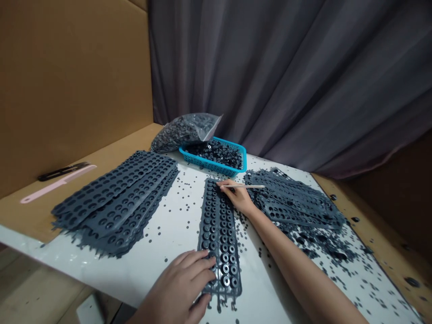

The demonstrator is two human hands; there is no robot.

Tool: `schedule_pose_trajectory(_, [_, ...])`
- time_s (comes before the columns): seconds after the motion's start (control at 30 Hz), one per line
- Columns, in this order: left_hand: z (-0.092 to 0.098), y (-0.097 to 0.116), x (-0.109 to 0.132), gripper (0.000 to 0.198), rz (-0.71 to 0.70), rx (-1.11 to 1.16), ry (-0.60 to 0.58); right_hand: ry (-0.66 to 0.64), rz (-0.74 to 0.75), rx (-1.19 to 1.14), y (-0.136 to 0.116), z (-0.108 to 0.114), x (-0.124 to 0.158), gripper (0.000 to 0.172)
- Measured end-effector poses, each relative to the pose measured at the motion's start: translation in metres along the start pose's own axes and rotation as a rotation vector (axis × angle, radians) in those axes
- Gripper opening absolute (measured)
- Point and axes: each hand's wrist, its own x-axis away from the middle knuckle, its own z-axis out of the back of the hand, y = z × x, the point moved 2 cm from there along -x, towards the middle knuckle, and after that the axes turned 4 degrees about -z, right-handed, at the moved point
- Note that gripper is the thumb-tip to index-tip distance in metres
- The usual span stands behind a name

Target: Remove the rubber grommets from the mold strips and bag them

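A dark grey moulded rubber strip (220, 225) with rows of round ring-shaped parts lies lengthwise in front of me on a white board. My left hand (180, 285) rests its spread fingers on the strip's near left edge, holding nothing. At the far end, my right hand (240, 198) pinches a thin pale stick (253, 186). The stick points to the right; its other end is hidden at the fingertips, which are over the strip.
Stacked rubber sheets (124, 198) lie to the left, and punched-through sheets (297, 200) to the right among black scraps. Behind stand a blue basket (216, 165) of small black parts and a full clear bag (185, 130). A pink-handled tool (57, 183) lies far left.
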Motion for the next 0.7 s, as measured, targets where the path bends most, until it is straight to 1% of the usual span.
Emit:
schedule_pose_trajectory(0.1, [-0.002, -0.001, 0.001, 0.034, -0.002, 0.009, 0.015, -0.023, 0.008, 0.008, 0.0, -0.001, -0.001, 0.02])
schedule_pose_trajectory(0.2, [-0.003, -0.002, 0.002, 0.034, -0.006, 0.018, 0.014, -0.018, 0.005, 0.031, 0.0, -0.002, -0.004, 0.022])
schedule_pose_trajectory(0.37, [-0.004, -0.002, 0.002, 0.034, 0.009, 0.017, -0.011, 0.02, -0.01, 0.056, 0.0, -0.004, -0.01, 0.021])
schedule_pose_trajectory(0.53, [-0.007, -0.004, 0.003, 0.035, 0.017, 0.032, -0.033, 0.082, -0.063, 0.038, -0.001, -0.004, -0.013, 0.022])
schedule_pose_trajectory(0.7, [-0.01, -0.006, 0.003, 0.034, 0.009, 0.041, -0.034, 0.045, -0.094, -0.022, 0.003, -0.004, -0.009, 0.026])
